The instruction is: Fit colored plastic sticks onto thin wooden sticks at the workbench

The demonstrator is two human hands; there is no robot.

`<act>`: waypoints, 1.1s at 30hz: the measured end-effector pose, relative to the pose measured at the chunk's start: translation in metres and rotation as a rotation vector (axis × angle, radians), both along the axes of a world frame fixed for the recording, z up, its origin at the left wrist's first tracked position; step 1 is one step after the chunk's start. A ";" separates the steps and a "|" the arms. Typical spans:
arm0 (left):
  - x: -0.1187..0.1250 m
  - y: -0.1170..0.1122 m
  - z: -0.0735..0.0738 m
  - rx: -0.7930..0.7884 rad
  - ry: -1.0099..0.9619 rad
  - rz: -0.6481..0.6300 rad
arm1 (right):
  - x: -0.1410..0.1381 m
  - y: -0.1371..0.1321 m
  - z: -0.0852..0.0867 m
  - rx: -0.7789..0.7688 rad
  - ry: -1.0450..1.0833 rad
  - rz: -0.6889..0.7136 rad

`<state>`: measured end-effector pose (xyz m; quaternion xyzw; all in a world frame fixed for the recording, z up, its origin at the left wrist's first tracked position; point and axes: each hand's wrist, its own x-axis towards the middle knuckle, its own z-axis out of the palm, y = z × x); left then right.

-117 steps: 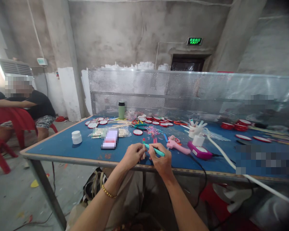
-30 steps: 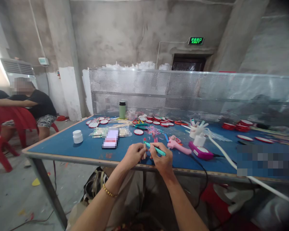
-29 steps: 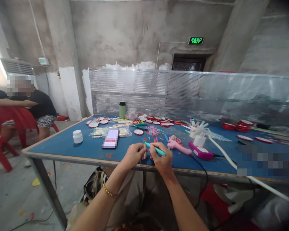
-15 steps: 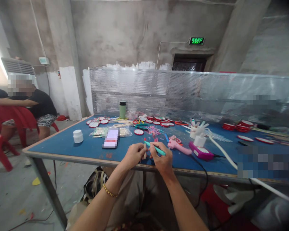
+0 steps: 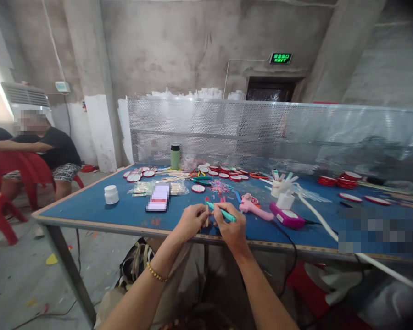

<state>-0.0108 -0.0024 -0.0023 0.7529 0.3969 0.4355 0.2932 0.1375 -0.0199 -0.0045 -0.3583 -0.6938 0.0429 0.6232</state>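
My left hand (image 5: 193, 221) is closed on a flat wooden craft stick (image 5: 207, 217), held upright, with a red patch at its upper end. A teal marker pen (image 5: 227, 213) lies slanted in the closed fingers of my right hand (image 5: 233, 229). The pen's tip is close to the top of the stick; whether it touches I cannot tell. Both hands are near the front edge of the blue table (image 5: 99, 208). Just beyond them lie a small red item (image 5: 223, 200) and a heap of tiny colourful pieces (image 5: 220, 186).
Left of my hands are a phone (image 5: 158, 197) and a white jar (image 5: 111, 195). To the right lie a pink glue gun (image 5: 256, 207), a purple device (image 5: 287, 215) and a cup of sticks (image 5: 278, 185). Red-rimmed discs (image 5: 223, 175) and a green bottle (image 5: 175, 157) stand behind. A person (image 5: 55, 146) sits far left.
Almost nothing differs. My right hand and the marker have shifted very slightly to the left; the left hand keeps its hold on the stick.
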 end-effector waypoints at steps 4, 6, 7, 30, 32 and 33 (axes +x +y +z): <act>0.000 0.001 0.000 -0.005 -0.007 -0.001 | 0.000 0.001 -0.001 0.002 0.003 -0.011; 0.000 0.001 -0.001 -0.012 -0.006 0.005 | 0.000 0.000 -0.001 0.000 0.006 -0.007; 0.000 0.002 -0.002 -0.015 -0.006 0.007 | 0.000 0.000 -0.001 -0.001 0.007 -0.006; 0.000 0.002 -0.003 -0.003 -0.021 -0.020 | 0.001 -0.001 -0.002 0.056 -0.022 -0.065; 0.000 0.003 -0.003 -0.003 -0.026 -0.023 | 0.001 -0.002 -0.002 0.064 -0.029 -0.075; 0.000 0.003 -0.004 -0.003 -0.026 -0.023 | 0.002 -0.002 -0.002 0.064 -0.032 -0.076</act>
